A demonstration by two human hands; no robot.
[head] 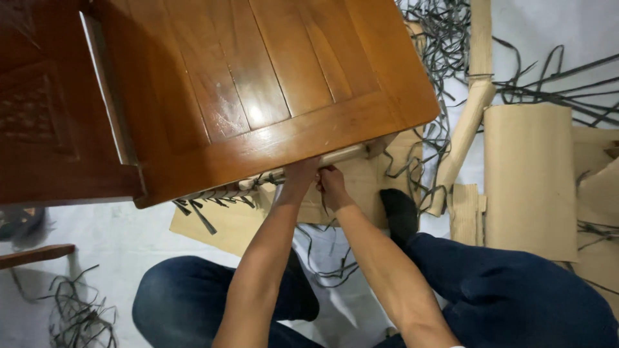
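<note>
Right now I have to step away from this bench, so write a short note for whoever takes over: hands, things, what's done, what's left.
Left hand: reaching under the edge of the wooden table, fingers at the pale rail; grip hidden.
Right hand: beside it, pinching a dark strip at the same rail.
Done: dark wrapping covers the rail's left stretch, loose ends hanging.
Left: the rail's right stretch is bare.
Around: loose strips piled on the floor, cardboard sheets to the right.

Both hands, left (pixel 298 175) and right (pixel 331 183), gripped a wrapped rail (pixel 293 170) under the wooden table (pixel 258 84); dark strips (pixel 445 38) littered the floor.
</note>
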